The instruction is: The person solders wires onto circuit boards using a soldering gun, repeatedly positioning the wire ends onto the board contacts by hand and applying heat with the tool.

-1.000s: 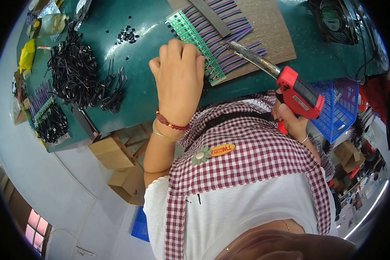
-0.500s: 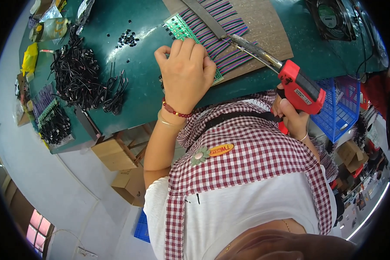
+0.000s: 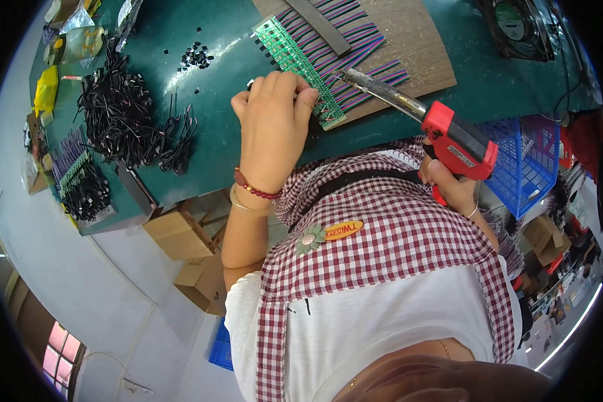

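Our left hand (image 3: 273, 120) has fingers bent together beside the green circuit board (image 3: 289, 59), at the left edge of the wooden board (image 3: 419, 43); what it pinches, we cannot tell. Our right hand (image 3: 454, 191) is wrapped around the red soldering gun (image 3: 457, 144). To solder well, we should perhaps steady each wire and heat the joint only briefly.

At upper centre, you have one green circuit-board panel (image 3: 289, 53), one grey bar (image 3: 320, 27) and one brown board (image 3: 419, 50); at centre right, one red soldering gun (image 3: 459, 142); at upper right, one fan (image 3: 514, 30); at lower left, two cardboard boxes (image 3: 179, 236).
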`<state>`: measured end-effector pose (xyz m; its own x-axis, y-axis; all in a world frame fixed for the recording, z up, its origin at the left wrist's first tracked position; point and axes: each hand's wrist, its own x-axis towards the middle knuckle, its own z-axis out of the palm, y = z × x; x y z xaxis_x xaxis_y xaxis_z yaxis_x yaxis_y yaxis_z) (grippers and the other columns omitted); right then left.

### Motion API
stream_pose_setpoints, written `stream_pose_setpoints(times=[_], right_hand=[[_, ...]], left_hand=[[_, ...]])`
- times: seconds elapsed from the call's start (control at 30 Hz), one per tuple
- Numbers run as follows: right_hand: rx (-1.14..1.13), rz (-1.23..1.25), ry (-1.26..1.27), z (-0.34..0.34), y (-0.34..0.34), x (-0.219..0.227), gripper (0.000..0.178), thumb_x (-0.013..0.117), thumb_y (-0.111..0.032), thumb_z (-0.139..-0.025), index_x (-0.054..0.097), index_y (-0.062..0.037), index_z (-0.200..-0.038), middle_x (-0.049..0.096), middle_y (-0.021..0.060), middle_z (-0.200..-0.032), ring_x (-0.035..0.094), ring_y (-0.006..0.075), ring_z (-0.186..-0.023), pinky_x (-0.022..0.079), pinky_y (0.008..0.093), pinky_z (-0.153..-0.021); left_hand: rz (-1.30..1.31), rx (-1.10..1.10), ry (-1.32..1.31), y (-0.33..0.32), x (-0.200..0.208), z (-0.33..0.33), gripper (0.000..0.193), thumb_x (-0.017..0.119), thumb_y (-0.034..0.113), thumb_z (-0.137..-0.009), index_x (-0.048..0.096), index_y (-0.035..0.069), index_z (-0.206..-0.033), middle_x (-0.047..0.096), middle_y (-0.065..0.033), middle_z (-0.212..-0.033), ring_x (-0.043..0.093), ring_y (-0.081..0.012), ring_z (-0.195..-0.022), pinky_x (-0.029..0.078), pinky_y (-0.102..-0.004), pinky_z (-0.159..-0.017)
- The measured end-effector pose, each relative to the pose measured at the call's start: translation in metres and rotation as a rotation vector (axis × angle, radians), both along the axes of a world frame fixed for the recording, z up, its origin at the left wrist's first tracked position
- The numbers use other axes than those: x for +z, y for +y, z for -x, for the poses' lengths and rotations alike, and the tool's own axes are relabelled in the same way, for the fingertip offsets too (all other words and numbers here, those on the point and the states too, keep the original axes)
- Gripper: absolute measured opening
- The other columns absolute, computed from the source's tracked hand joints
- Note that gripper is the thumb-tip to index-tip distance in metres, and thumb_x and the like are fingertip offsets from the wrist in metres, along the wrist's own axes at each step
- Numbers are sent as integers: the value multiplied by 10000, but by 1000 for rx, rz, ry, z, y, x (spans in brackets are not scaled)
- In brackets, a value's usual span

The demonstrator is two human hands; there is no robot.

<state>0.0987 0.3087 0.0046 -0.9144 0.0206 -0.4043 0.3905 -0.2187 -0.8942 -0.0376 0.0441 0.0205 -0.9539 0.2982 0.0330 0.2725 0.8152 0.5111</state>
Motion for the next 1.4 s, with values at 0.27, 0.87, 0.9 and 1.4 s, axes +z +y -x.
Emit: stream_pose_setpoints(times=[0.27, 0.87, 0.9, 1.4], right_hand=[[92, -140, -16, -10, 1, -10, 307, 720, -62, -815, 617, -13, -1100, 643, 26, -930, 602, 95, -782, 500, 258, -691], [-1, 6, -75, -12, -6, 0, 244, 679, -30, -841, 609, 2, -1072, 635, 40, -832, 592, 100, -688, 490, 251, -623], [-2, 5, -77, -11, -8, 1, 244, 679, -30, -841, 609, 2, -1072, 635, 40, -832, 592, 100, -688, 490, 251, -623], [80, -49, -23, -3, -5, 4, 195, 668, -39, -850, 600, 4, -1028, 629, 34, -793, 587, 99, -668, 482, 253, -590]], left_hand=[[-9, -84, -39, 0, 1, 8, 97, 652, 123, -782, 586, 53, -766, 588, -73, -781, 547, -257, -809, 348, -402, -780], [242, -223, 68, -5, 15, 21, 117, 596, 179, -855, 595, 71, -809, 600, -53, -782, 551, -256, -827, 343, -428, -801], [251, -195, 59, -3, 14, 19, 120, 600, 182, -852, 590, 69, -812, 599, -57, -784, 551, -259, -826, 342, -439, -804], [-35, -188, -57, -8, 0, 22, 73, 628, 85, -758, 567, 46, -763, 599, -88, -789, 542, -285, -785, 399, -391, -706]])
